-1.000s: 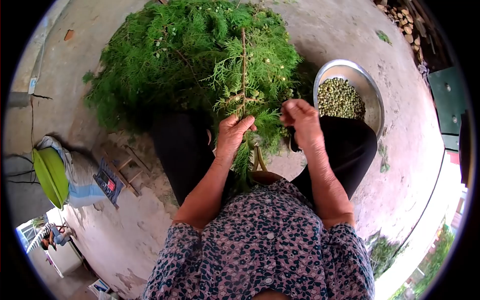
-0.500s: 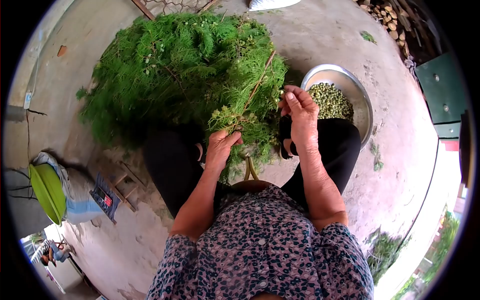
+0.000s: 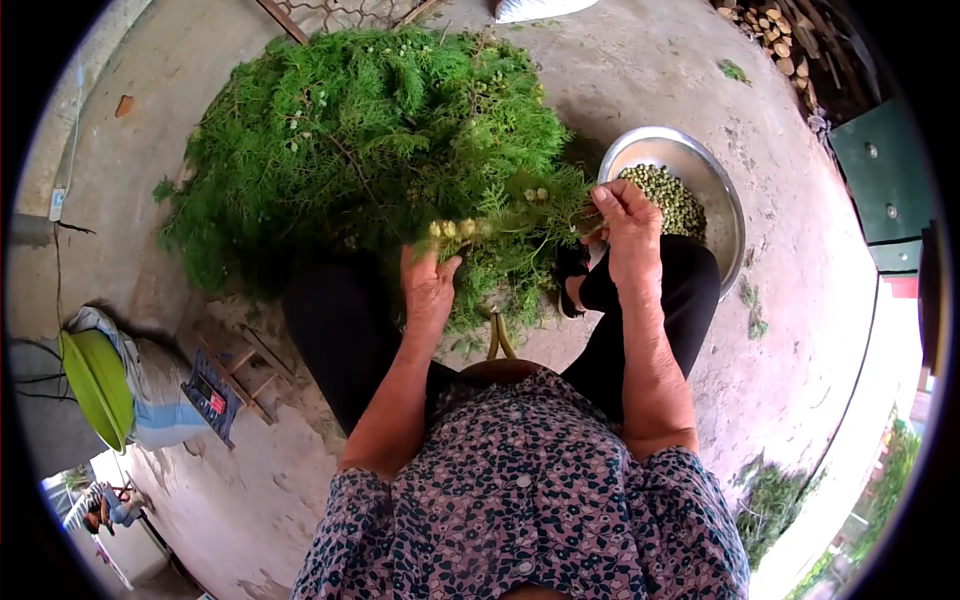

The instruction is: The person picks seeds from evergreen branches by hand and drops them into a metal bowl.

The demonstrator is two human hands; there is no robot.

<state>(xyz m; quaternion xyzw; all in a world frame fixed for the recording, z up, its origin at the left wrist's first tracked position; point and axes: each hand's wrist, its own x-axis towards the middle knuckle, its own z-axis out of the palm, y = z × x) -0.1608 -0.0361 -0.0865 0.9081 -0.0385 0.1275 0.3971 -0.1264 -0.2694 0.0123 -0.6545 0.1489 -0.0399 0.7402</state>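
Crosswise before the lap, a feathery green conifer branch [image 3: 550,215] spans the space between a person's two bare hands. At one end the right hand [image 3: 634,240] is pinched on it, thumb against fingers, while the left hand [image 3: 428,288] sits at the other end, its fingertips beside a cluster of round yellow-green cones [image 3: 455,230]; whether those fingers are closed on the stem cannot be told. Just beyond the hands spreads a large, bushy heap of green conifer cuttings [image 3: 340,140], dotted with small pale cones. Near the right hand, a round silver metal bowl [image 3: 724,197] stands on the worn grey concrete floor [image 3: 640,70], partly filled with loose green cones [image 3: 672,195] and partly covered by a knee in black trousers [image 3: 345,310]. The person wears a dark, flower-patterned shirt [image 3: 520,460]. Farther out, a lime-green plastic basin [image 3: 95,385] leans against a white-and-blue sack [image 3: 165,405] on the left; at the upper right, cut firewood [image 3: 780,40] is piled near a dark green cabinet [image 3: 880,180].
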